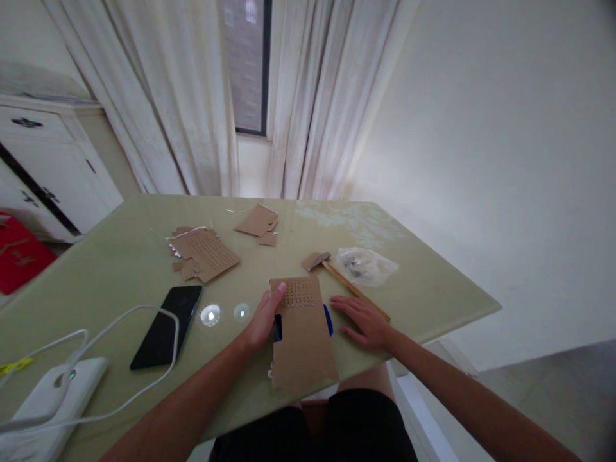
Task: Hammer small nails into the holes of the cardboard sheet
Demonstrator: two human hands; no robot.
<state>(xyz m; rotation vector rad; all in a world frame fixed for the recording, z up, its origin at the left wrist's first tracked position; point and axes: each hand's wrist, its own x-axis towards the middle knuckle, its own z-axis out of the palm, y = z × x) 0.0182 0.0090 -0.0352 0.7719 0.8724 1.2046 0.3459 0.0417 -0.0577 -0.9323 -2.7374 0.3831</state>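
A flat cardboard piece [305, 346] with rows of small holes near its far end lies close to the table's front edge. My left hand [264, 316] grips its left side, thumb on top and the other fingers mostly hidden. Something blue [328, 319] sticks out from under the cardboard; most of it is covered. To the right, my right hand [363, 323] rests open on the table, fingers stretched beside the wooden handle of a hammer [353, 290]. The hammer's head lies on a small cardboard scrap [310, 262].
A clear plastic bag [366, 267] with small dark pieces lies behind the hammer. Torn cardboard [206, 253] and another piece [257, 221] are farther back. At left are a black phone [168, 327], a white power strip [79, 391] and looping white cables. A wall stands at right.
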